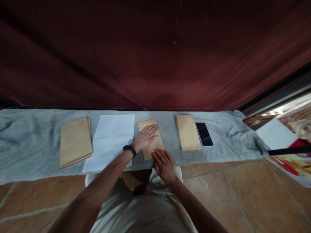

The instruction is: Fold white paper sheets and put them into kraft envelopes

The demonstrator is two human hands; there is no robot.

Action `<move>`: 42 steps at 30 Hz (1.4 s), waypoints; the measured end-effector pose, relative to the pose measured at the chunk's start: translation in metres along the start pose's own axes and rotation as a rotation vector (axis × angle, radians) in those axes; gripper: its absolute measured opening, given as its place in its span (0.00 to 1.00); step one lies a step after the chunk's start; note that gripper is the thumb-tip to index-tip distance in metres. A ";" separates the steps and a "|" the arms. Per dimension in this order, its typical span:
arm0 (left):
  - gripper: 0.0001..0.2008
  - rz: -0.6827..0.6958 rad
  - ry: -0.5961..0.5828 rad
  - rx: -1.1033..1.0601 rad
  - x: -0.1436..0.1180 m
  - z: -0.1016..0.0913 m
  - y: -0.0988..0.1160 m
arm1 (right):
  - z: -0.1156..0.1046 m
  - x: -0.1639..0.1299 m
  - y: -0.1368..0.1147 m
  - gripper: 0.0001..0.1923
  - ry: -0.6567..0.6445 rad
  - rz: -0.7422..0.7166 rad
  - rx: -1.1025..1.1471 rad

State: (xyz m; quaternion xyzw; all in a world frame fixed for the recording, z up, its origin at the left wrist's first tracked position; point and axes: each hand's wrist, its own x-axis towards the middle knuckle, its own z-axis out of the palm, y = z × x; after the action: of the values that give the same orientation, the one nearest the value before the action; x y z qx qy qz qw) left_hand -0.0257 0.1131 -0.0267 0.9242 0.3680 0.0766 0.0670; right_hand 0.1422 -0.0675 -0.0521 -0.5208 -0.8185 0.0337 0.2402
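Observation:
A brown paper envelope (148,152) lies flat and slightly turned on the grey cloth in front of me. My left hand (146,136), with a black band at the wrist, rests flat across its upper middle, fingers stretched out. On its lower right corner lie the fingers of my right hand (165,164), extended and pressed down. White paper sheets (114,126) with a crease across them lie just left of the envelope, partly under my left forearm.
A pile of larger brown envelopes (75,140) lies at the left, touching the paper. To the right are a stack of brown envelopes (189,132) and a phone (204,134). The grey cloth (223,136) covers a narrow surface against a dark red panel (155,64).

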 end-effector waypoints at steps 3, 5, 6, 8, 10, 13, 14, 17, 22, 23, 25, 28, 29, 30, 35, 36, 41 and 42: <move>0.29 -0.023 0.004 0.015 0.007 0.001 -0.015 | 0.000 0.000 0.000 0.30 0.000 0.007 -0.006; 0.30 -0.042 -0.004 0.016 0.011 0.000 -0.024 | 0.000 -0.001 -0.001 0.29 0.001 0.009 -0.010; 0.30 -0.053 -0.011 0.016 0.014 0.000 -0.029 | 0.000 0.000 -0.001 0.29 0.002 0.009 -0.012; 0.30 -0.070 -0.025 0.015 0.018 -0.002 -0.036 | -0.001 0.000 -0.001 0.29 0.000 0.004 -0.017; 0.30 -0.077 -0.036 0.013 0.021 -0.004 -0.040 | -0.002 0.000 -0.001 0.29 -0.001 0.001 -0.023; 0.29 -0.072 -0.032 0.014 0.021 -0.006 -0.042 | -0.002 0.001 -0.001 0.28 -0.005 0.002 -0.031; 0.29 -0.069 -0.025 0.015 0.020 -0.005 -0.041 | -0.002 0.001 -0.001 0.28 -0.007 0.002 -0.031; 0.29 -0.050 -0.011 0.016 0.015 -0.003 -0.035 | -0.002 0.001 -0.001 0.28 -0.012 -0.002 -0.026; 0.28 -0.002 -0.009 0.004 0.001 -0.001 -0.019 | -0.001 0.000 0.000 0.29 0.001 -0.003 -0.011; 0.28 0.005 -0.008 -0.001 -0.001 -0.001 -0.016 | 0.000 0.000 0.000 0.29 0.006 -0.003 -0.007; 0.28 0.013 -0.007 -0.011 -0.006 -0.001 -0.009 | 0.000 0.001 0.000 0.28 0.016 -0.001 0.000; 0.28 0.035 -0.008 -0.026 -0.014 -0.001 0.001 | 0.001 0.001 -0.001 0.26 0.025 0.001 0.007; 0.28 0.047 -0.006 -0.030 -0.017 -0.001 0.004 | 0.001 0.001 -0.001 0.26 0.028 0.003 0.008; 0.28 0.060 -0.003 -0.034 -0.020 -0.001 0.006 | 0.001 0.001 -0.001 0.26 0.030 0.005 0.008; 0.27 0.113 -0.003 -0.054 -0.034 0.000 0.018 | 0.003 -0.001 0.000 0.26 0.041 0.006 0.015; 0.27 0.121 -0.006 -0.056 -0.037 0.001 0.020 | 0.003 -0.001 0.000 0.26 0.044 0.005 0.019; 0.27 0.145 0.008 -0.048 -0.052 0.002 0.033 | 0.003 -0.003 0.000 0.27 0.046 0.005 0.017; 0.27 0.143 0.013 -0.046 -0.056 0.002 0.037 | 0.003 -0.003 0.000 0.27 0.043 0.005 0.014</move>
State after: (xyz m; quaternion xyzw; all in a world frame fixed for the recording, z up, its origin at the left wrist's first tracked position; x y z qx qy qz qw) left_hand -0.0405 0.0481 -0.0272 0.9459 0.2995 0.0955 0.0801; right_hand 0.1416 -0.0694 -0.0554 -0.5217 -0.8115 0.0288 0.2615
